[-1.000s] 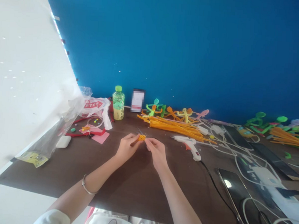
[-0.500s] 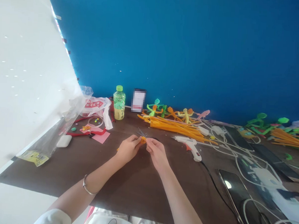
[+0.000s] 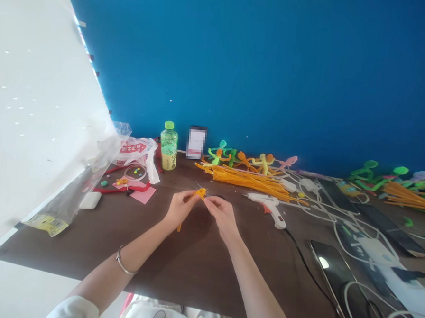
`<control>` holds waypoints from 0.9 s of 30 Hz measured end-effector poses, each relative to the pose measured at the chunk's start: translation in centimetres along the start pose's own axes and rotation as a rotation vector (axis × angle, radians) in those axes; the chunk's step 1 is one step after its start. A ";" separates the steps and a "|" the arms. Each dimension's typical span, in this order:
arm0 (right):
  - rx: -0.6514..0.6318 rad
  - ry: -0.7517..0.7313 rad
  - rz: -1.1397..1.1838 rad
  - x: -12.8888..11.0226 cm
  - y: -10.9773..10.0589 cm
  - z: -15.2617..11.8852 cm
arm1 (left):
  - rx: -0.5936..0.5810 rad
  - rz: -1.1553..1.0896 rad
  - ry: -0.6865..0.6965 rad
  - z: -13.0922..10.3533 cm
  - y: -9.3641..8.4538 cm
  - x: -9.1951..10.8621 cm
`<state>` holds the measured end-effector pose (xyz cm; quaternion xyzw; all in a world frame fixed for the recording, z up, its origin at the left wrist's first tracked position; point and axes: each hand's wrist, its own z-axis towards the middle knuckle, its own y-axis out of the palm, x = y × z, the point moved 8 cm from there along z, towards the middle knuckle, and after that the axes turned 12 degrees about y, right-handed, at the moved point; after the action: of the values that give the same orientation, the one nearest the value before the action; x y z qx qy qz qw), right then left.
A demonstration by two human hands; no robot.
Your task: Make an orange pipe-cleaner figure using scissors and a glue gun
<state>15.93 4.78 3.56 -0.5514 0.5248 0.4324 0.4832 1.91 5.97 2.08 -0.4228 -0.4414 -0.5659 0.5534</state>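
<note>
Left hand [image 3: 179, 208] pinches a bent orange pipe cleaner [image 3: 200, 192] between thumb and fingers, and I have the right hand [image 3: 224, 215] pinching its right edge, over the dark brown tabletop [image 3: 192, 267]. To my right, a white glue gun [image 3: 272, 206] lies near bundled orange stems [image 3: 250, 181].

I work in a makeshift craft corner, home or shop I can't tell: a dark table [image 3: 196, 262] against a blue wall [image 3: 246, 66]. The glue gun [image 3: 274, 209] shows it, with orange pipe cleaners [image 3: 250, 181] and fuzzy figures [image 3: 264, 166] behind it, and a drink bottle [image 3: 168, 152] to its left.
</note>
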 end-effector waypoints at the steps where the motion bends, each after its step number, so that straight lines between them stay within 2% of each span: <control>1: -0.001 -0.001 -0.004 0.0 0.0 0.0 | -0.005 -0.047 -0.040 -0.1 0.2 -0.2; 6: 0.006 -0.004 -0.028 0.1 -0.2 0.3 | -0.102 -0.367 -0.170 -0.5 1.6 -0.5; 10: 0.017 -0.027 -0.039 -0.1 -0.3 0.4 | -0.166 -0.512 -0.238 -0.7 2.3 -0.9; 15: 0.009 -0.051 -0.071 -0.4 -0.3 0.3 | -0.154 -0.576 -0.298 -0.8 2.4 -1.5; 27: -0.032 -0.096 -0.091 -1.0 0.1 0.0 | -0.145 -0.631 -0.304 -0.8 2.5 -1.1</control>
<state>15.76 4.90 4.53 -0.5610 0.4683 0.4443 0.5182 4.42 5.43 0.87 -0.3833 -0.5859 -0.6695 0.2480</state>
